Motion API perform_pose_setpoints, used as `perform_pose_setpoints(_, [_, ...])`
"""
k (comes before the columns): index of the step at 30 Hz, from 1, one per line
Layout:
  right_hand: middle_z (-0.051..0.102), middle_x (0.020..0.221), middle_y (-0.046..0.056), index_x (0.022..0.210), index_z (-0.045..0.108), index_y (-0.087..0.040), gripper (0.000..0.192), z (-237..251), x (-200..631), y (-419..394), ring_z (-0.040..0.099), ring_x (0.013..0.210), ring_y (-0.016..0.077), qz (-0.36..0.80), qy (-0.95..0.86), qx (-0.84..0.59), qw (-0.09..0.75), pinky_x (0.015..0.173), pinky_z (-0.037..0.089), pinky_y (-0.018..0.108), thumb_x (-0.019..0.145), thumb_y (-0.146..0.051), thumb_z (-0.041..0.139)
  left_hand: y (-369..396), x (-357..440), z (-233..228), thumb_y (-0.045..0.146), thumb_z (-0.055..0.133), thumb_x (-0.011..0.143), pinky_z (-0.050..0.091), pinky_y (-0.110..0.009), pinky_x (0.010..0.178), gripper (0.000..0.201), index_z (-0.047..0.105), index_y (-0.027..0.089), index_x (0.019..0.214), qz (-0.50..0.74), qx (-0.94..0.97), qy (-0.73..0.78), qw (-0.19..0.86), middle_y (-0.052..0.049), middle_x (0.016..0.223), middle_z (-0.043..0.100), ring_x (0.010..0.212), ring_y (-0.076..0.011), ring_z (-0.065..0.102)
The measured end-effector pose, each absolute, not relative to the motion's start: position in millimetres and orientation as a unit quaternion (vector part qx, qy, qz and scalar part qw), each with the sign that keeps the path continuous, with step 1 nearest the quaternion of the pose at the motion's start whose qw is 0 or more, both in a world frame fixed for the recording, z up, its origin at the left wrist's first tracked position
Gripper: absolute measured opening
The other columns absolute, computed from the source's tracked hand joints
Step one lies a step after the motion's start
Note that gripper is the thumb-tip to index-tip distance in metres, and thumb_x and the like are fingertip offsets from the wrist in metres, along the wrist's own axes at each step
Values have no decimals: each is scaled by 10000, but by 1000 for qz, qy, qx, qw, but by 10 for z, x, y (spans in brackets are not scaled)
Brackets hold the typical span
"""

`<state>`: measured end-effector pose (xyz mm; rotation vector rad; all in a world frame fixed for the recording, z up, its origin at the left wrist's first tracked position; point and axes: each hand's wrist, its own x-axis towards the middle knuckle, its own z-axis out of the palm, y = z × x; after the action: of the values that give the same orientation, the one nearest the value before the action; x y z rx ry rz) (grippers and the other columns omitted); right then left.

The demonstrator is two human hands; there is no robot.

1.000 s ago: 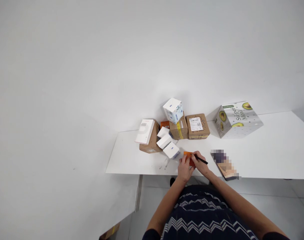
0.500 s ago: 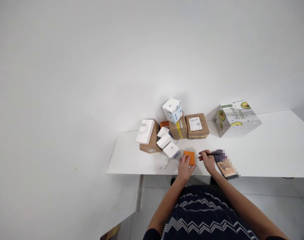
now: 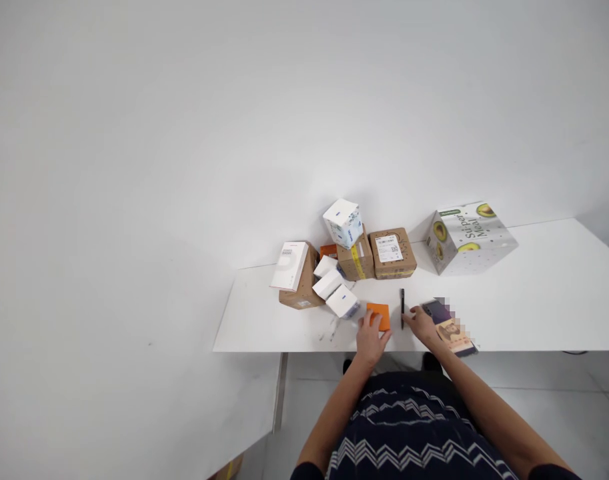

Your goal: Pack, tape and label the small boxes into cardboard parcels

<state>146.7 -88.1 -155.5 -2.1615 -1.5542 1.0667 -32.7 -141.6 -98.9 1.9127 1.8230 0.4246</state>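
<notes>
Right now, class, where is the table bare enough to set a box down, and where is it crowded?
Bare: the table right of the avocado box, and its left edge beside the brown boxes. Crowded: around the orange pad, pen and both hands.

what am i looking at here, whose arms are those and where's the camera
The camera sits on a person's head, looking forward and down, so the two bare arms are their own. They stand at a white table. The left hand rests on a small orange pad. The right hand lies open beside a black pen, which lies on the table, held by nobody. Right of that hand lies a blurred flat item. Farther back are cardboard boxes, small white boxes and an avocado-printed box.
</notes>
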Motion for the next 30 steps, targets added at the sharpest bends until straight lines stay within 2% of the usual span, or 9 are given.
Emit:
perform_pose_setpoints(3, [579,1086,194,1121,571,-142,400,-1487,1646,-959,559,1007,319,220,-588,-772,94,789,416,407,813,-394,537,-1415,-326,-970,392,604,809,427,-414,1003,432,559,229,1207,148,696,663,233,-82,1348,444,1177,-286,456])
perform_pose_setpoints(6, [473,1240,216,1215,524,-182,526,-1490,1862,-1113,465,1111,394,89,-586,-804,37,811,391,505,780,-473,576,-1422,-323,-967,409,593,815,450,-413,980,425,566,238,1203,138,698,665,228,-77,1356,439,1180,-293,452])
perform_pose_setpoints(13, [489,1231,191,1324,446,-200,560,-1576,2094,-1330,466,1070,385,154,-580,-800,6,774,422,512,842,-484,421,-1426,-293,-1014,458,565,823,500,-408,913,462,542,248,1234,89,714,669,186,-79,1391,403,1157,-305,466])
perform_pose_setpoints(16, [482,1245,190,1306,476,-214,558,-1526,2077,-1270,452,1101,398,181,-558,-810,14,804,416,541,815,-478,450,-1371,-287,-1052,441,576,825,516,-378,885,441,544,237,1214,93,727,664,150,-83,1358,427,1135,-278,484])
perform_pose_setpoints(19, [531,1185,174,1266,517,-226,583,-1413,2068,-1155,480,1100,392,272,-473,-834,79,843,414,547,743,-482,544,-1290,-290,-1076,439,594,817,526,-346,855,424,546,247,1192,101,739,657,108,-69,1336,440,1114,-247,500])
perform_pose_setpoints(21, [601,1066,145,1259,518,-219,609,-1287,2055,-1085,563,992,336,404,-380,-810,192,806,461,488,711,-475,586,-1248,-288,-1072,448,589,819,526,-336,847,416,549,249,1183,103,743,655,90,-67,1326,446,1103,-237,506])
perform_pose_setpoints(23, [654,932,100,1238,522,-218,582,-1103,2014,-1043,624,820,261,560,-267,-716,322,715,508,415,710,-453,594,-1227,-277,-1051,453,579,824,525,-335,838,410,550,256,1182,97,745,655,83,-66,1320,451,1090,-234,510])
perform_pose_setpoints(25, [687,877,81,1175,555,-209,500,-858,1928,-1032,643,720,227,687,-159,-579,408,657,529,386,728,-432,575,-1224,-259,-1020,462,565,828,528,-334,813,415,545,264,1192,82,744,658,82,-65,1327,447,1085,-239,512])
perform_pose_setpoints(30, [722,959,123,1104,615,-148,438,-216,1501,-1115,683,826,255,840,-59,-343,416,734,545,414,820,-452,479,-1242,-247,-966,427,528,841,515,-369,821,455,503,269,1267,60,736,669,86,-66,1393,420,1112,-254,509])
